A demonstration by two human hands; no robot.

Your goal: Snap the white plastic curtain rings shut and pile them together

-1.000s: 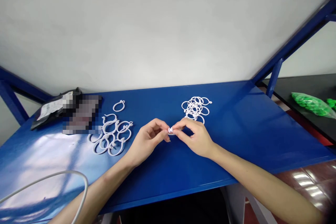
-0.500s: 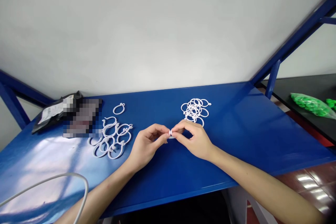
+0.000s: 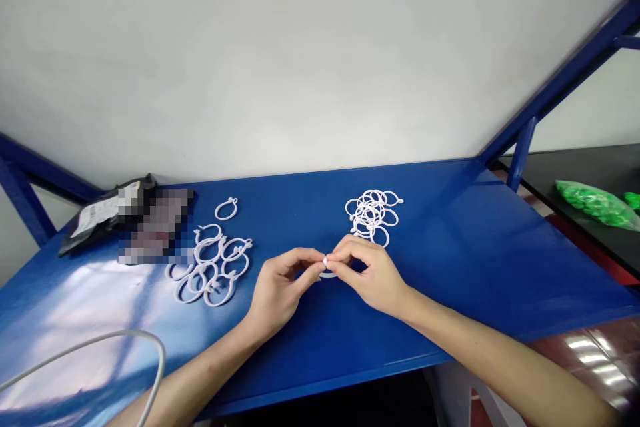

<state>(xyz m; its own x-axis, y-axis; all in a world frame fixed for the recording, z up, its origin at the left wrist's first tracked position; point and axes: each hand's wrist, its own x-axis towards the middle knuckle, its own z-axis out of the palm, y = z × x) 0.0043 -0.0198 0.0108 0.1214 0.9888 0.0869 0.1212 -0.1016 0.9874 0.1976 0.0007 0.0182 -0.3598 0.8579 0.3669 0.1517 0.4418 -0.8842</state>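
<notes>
Between my two hands is a white curtain ring (image 3: pixel 327 274), pinched at its small knobbed ends. My left hand (image 3: pixel 280 287) grips one side with thumb and forefinger; my right hand (image 3: pixel 373 273) pinches the other side, fingertips almost touching the left ones. Most of the ring is hidden by my fingers, and whether its ends are joined I cannot tell. Just beyond my right hand lies a pile of thin white curtain rings (image 3: pixel 370 213). To the left of my left hand several more white rings (image 3: pixel 220 290) are spread out, some overlapping. One ring (image 3: pixel 226 217) lies apart behind them.
Everything rests on a blue table (image 3: pixel 280 207) against a pale wall. A black plastic package (image 3: pixel 100 213) and a blurred-out flat item (image 3: pixel 157 227) lie at the back left. A white cable (image 3: pixel 125 332) loops across the front left. On a dark surface to the right is a green-filled bag (image 3: pixel 595 203).
My hands have tilted the ring slightly, so more of its lower arc shows beneath my fingertips. Both hands keep their pinch. The ring piles have not moved.
</notes>
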